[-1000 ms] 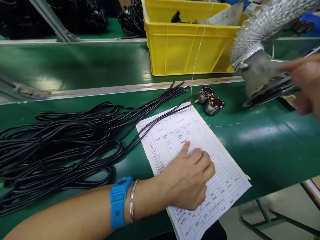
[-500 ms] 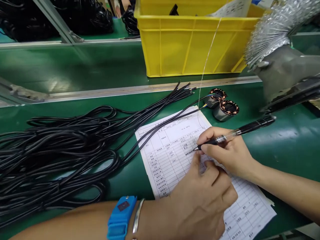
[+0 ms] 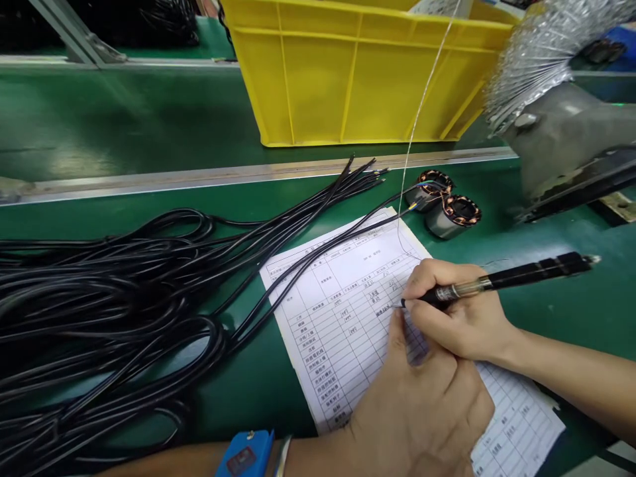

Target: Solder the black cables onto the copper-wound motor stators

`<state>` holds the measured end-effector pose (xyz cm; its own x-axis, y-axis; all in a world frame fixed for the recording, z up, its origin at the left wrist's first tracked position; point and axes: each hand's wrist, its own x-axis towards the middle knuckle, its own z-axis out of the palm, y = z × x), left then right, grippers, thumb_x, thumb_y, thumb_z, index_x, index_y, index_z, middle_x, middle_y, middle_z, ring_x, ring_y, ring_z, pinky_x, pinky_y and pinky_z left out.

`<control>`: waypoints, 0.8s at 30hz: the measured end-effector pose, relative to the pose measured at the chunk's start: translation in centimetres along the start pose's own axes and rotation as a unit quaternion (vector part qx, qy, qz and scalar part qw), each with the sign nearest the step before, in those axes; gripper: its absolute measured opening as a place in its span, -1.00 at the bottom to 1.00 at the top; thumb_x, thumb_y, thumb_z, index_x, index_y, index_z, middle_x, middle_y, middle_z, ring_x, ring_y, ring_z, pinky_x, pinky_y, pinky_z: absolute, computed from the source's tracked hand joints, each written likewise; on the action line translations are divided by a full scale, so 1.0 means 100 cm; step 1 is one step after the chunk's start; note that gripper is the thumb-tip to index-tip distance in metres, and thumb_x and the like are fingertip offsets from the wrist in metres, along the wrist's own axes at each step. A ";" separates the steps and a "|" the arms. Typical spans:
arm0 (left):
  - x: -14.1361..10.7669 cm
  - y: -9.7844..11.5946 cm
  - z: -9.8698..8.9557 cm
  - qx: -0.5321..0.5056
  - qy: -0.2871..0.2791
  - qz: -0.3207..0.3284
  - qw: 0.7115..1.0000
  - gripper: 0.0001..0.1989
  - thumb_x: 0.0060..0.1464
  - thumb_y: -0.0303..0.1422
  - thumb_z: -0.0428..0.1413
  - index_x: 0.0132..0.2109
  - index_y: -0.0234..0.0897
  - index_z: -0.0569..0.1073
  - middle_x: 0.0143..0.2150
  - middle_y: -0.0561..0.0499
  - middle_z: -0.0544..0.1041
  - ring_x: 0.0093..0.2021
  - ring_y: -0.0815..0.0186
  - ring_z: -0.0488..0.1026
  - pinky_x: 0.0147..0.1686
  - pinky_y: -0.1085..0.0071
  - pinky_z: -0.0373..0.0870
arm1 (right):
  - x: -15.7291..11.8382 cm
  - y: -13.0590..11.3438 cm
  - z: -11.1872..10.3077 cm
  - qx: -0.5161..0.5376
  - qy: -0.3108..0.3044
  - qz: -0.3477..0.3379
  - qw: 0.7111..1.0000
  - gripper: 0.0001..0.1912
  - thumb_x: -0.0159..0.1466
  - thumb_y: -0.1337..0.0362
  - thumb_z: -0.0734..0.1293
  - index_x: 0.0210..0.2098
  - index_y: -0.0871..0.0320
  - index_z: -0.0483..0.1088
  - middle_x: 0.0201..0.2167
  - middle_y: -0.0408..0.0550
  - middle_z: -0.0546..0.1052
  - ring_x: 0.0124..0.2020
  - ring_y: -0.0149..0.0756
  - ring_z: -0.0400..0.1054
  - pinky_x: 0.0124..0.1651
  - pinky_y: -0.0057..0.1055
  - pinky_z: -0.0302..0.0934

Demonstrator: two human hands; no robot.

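Note:
A black pen (image 3: 517, 273) is gripped in my right hand (image 3: 462, 311), its tip touching a printed form (image 3: 308, 305) with handwritten entries in its columns. My left hand (image 3: 422, 411) lies on the sheet just below, holding nothing, with the index finger stretched toward the pen tip and the other fingers bent. A blue wrist strap (image 3: 244, 456) and a metal bangle sit on my left wrist. Beyond the form stand two copper-wound motor stators (image 3: 453, 216), whose black cables cross the sheet's upper part.
Bundles of black cables (image 3: 119, 291) spread over the left of the green bench. A yellow crate (image 3: 368, 79) stands behind a metal rail, and a thin string hangs in front of it. At the right, a silver flexible duct (image 3: 527, 66) joins a grey hood (image 3: 556, 139).
The camera view has shifted slightly. The pen tip has moved a little to the right along the form, with the pen leaning lower. My left index finger stays near it.

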<state>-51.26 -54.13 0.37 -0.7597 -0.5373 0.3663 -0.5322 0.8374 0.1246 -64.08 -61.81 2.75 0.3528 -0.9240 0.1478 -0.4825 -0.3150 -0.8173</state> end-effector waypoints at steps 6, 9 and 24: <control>0.000 0.001 0.000 -0.006 0.034 -0.017 0.999 -0.69 0.26 -0.32 -0.09 -0.08 -0.32 0.51 -0.18 -0.06 0.49 -0.04 0.05 0.38 0.05 -0.16 0.34 | -0.001 -0.002 -0.004 -0.010 0.014 -0.020 1.000 -0.89 0.03 0.45 0.27 -0.54 0.12 0.32 -0.63 -0.19 0.41 -0.61 -0.44 0.26 -0.60 -0.49 0.12; -0.001 0.002 0.000 -0.002 0.047 -0.023 0.999 -0.70 0.24 -0.31 -0.07 -0.09 -0.32 0.51 -0.16 -0.08 0.50 -0.01 0.00 0.36 0.05 -0.17 0.31 | 0.000 -0.003 -0.004 -0.024 0.020 -0.021 0.999 -0.89 0.02 0.46 0.27 -0.54 0.12 0.33 -0.62 -0.18 0.42 -0.61 -0.44 0.25 -0.60 -0.51 0.12; 0.000 0.001 0.000 -0.024 0.049 -0.023 0.998 -0.73 0.25 -0.34 -0.08 -0.12 -0.33 0.48 -0.22 -0.06 0.46 -0.15 0.10 0.33 0.03 -0.16 0.28 | 0.000 0.000 0.000 -0.024 0.010 -0.038 0.999 -0.89 0.04 0.46 0.27 -0.54 0.13 0.33 -0.62 -0.17 0.43 -0.63 -0.44 0.26 -0.61 -0.49 0.12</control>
<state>-51.28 -54.07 0.38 -0.6931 -0.5654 0.4472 -0.5461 0.8168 0.1863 -64.11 -61.85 2.76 0.3738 -0.9011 0.2196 -0.4927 -0.3935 -0.7761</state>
